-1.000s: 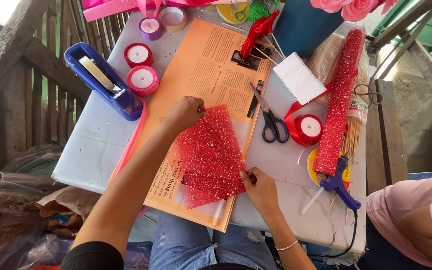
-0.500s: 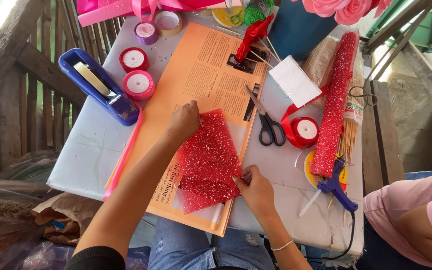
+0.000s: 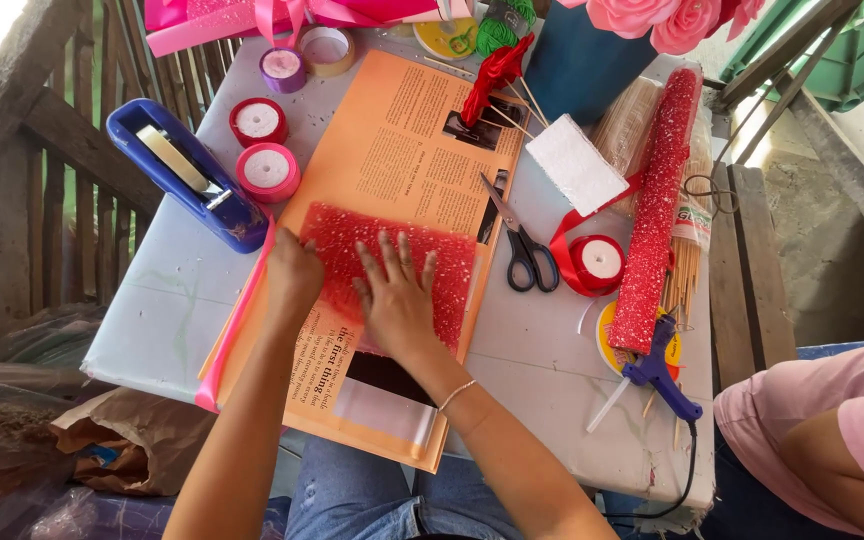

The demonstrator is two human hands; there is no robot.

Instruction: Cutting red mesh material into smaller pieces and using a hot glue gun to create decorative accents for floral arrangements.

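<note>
A red glittery mesh sheet (image 3: pixel 392 265) — coarse, speckled with white, roughly rectangular — lies flat on an orange printed paper (image 3: pixel 402 170) spread over the pale surface (image 3: pixel 167 300). The right hand (image 3: pixel 397 300) presses down on it with fingers (image 3: pixel 388 250) spread wide and flat, gripping nothing. The left hand (image 3: pixel 294 272) rests on the sheet's left edge; its fingers are curled under, and I cannot tell whether they pinch the mesh.

Left of the paper sits a blue tape dispenser (image 3: pixel 192 180) holding a cream roll, with two pink ribbon spools (image 3: pixel 264 145) beside it. Right of the sheet lie black-handled scissors (image 3: pixel 522 245), a white foam block (image 3: pixel 577 165), a red ribbon spool (image 3: pixel 600 262), a long roll of the same red mesh (image 3: pixel 657 210) and a blue glue gun (image 3: pixel 657 375) — crowding that side. A dark blue vase (image 3: pixel 582 70) holds pink paper roses (image 3: pixel 652 18). Bare surface shows at the near left corner and near right edge.
</note>
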